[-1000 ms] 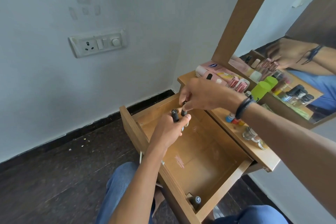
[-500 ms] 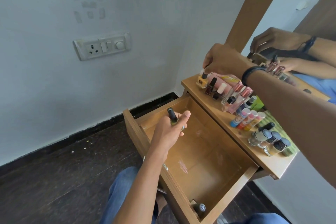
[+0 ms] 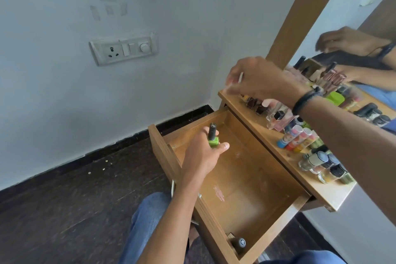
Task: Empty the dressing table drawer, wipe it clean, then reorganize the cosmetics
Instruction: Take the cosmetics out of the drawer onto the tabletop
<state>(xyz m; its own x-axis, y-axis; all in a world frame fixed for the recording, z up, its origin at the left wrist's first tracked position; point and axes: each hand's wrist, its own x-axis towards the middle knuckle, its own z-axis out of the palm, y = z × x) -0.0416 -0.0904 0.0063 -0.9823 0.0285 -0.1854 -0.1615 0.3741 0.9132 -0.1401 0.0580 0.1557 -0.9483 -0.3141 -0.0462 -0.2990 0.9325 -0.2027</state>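
Fingers of the left hand point(image 3: 201, 156) curl round a green nail polish bottle point(image 3: 213, 140), thumb out to the side, with the bottle's black cap pointing up and away from the camera. The hand holds it above the far end of the open drawer point(image 3: 162, 152), clear of the drawer floor. The right hand point(image 3: 263, 80) hangs over the far end of the dressing table top point(image 3: 321, 191), well apart from the left, with a black wristband point(image 3: 305, 99) on the wrist. It is blurred, its fingers pointing down toward the bottles under it, and I cannot tell whether it grips anything.

The drawer is pulled out and nearly bare. A dark-capped bottle point(image 3: 241, 242) lies in its near corner and a pale smudge point(image 3: 218, 193) marks the wooden floor.

Cosmetics stand in a row along the table top. Small nail polish bottles sit partly hidden under the right hand, then clear perfume bottles point(image 3: 278, 118), then colourful lip balm sticks point(image 3: 297, 138). Nearest the camera are small glass jars point(image 3: 321, 163) with dark lids. Behind them the mirror point(image 3: 364, 17) reflects the row and both arms.

A white switchboard point(image 3: 124, 48) is fixed to the wall on the left. Blue jeans point(image 3: 145, 221) show below the left forearm.
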